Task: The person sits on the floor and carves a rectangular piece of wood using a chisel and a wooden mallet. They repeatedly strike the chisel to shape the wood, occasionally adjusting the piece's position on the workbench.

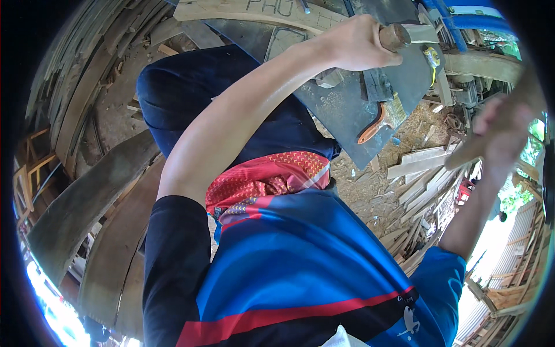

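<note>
My left hand (pixel 361 43) is closed around a round wooden tool handle (pixel 395 36), whose blunt end points right; the rest of the tool is hidden. Raised at the far right, my right hand (pixel 502 124) is smeared by motion, its fingers wrapped round a blurred wooden stick (pixel 464 152). Below my left hand, a dark flat block (pixel 377 85) lies on the grey work table (pixel 355 150). Next to it rests a brush (pixel 374 126) with an orange-brown handle. A long curved board (pixel 231 11) with writing on it lies at the far side.
A yellow tape measure (pixel 432 56) lies near the table's right edge. Stacked offcuts (pixel 425 168) cover the ground at right. Wide curved planks (pixel 95 202) stand at left, with more long boards (pixel 75 75) behind. Under my left arm is my bent leg (pixel 191 87).
</note>
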Action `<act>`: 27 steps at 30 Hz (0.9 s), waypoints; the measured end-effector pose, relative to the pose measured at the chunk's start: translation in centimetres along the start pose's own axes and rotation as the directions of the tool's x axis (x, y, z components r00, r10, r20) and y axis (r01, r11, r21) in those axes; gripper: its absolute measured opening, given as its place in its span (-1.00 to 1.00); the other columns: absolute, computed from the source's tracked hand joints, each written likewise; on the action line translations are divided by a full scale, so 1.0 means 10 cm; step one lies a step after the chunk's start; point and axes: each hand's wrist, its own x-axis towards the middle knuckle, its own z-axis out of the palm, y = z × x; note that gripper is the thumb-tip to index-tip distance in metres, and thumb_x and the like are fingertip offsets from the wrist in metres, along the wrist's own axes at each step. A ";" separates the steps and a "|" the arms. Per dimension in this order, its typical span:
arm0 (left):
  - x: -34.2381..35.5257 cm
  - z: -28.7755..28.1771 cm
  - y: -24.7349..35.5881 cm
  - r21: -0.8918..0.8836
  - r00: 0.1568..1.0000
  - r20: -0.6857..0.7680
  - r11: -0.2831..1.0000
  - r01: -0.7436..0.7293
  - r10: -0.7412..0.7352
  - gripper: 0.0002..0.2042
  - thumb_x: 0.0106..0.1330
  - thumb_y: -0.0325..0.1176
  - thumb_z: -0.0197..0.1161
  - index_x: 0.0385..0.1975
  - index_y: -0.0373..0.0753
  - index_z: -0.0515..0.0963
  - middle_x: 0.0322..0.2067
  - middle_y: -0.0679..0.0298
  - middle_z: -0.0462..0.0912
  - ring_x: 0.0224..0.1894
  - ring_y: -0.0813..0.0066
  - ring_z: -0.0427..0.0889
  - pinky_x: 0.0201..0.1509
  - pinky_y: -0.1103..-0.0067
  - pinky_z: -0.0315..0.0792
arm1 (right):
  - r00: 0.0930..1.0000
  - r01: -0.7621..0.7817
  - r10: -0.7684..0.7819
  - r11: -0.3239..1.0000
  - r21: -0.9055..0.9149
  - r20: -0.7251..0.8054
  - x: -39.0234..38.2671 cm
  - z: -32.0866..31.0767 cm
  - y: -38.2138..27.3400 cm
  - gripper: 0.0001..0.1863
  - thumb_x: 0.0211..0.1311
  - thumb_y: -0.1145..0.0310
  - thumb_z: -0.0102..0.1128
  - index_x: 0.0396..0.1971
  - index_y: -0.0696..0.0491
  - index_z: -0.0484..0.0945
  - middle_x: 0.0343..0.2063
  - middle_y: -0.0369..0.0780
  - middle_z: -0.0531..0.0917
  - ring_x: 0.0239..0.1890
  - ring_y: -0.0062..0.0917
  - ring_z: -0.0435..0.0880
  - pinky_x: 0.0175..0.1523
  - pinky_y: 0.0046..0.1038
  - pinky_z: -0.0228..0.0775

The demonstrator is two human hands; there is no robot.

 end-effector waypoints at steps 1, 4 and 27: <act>-0.02 -0.02 -0.01 0.021 1.000 -0.001 1.000 0.011 -0.011 -0.55 0.13 -0.07 0.40 -0.74 -0.38 0.55 -0.72 0.13 0.56 -0.61 0.37 0.60 -0.41 0.39 0.49 | 0.995 0.094 -0.077 0.952 -0.292 0.068 0.04 0.17 0.15 -0.49 0.48 -0.12 0.05 -0.30 0.09 0.58 -0.56 -0.29 0.56 -0.59 -0.56 0.50 -0.46 -0.44 0.31; -0.08 0.00 0.00 0.046 1.000 -0.005 0.999 0.021 -0.021 -0.56 0.12 -0.08 0.39 -0.73 -0.38 0.55 -0.71 0.13 0.57 -0.61 0.36 0.60 -0.40 0.39 0.50 | 0.991 -0.032 0.084 0.907 -0.420 0.106 -0.04 0.45 -0.20 -0.40 0.46 -0.23 -0.01 -0.43 0.07 0.56 -0.61 -0.30 0.54 -0.64 -0.59 0.48 -0.48 -0.45 0.29; 0.17 -0.19 -0.21 -0.502 0.992 -0.101 0.865 0.019 -0.080 -0.75 0.33 -0.44 0.25 -0.60 -0.18 0.40 -0.67 0.40 0.44 -0.66 0.62 0.36 -0.53 0.56 0.22 | 0.857 -0.467 0.412 0.874 0.132 0.308 -0.98 1.42 1.11 -0.50 0.36 -0.02 0.32 -0.12 0.21 0.61 -0.67 -0.30 0.58 -0.68 -0.63 0.55 -0.56 -0.48 0.34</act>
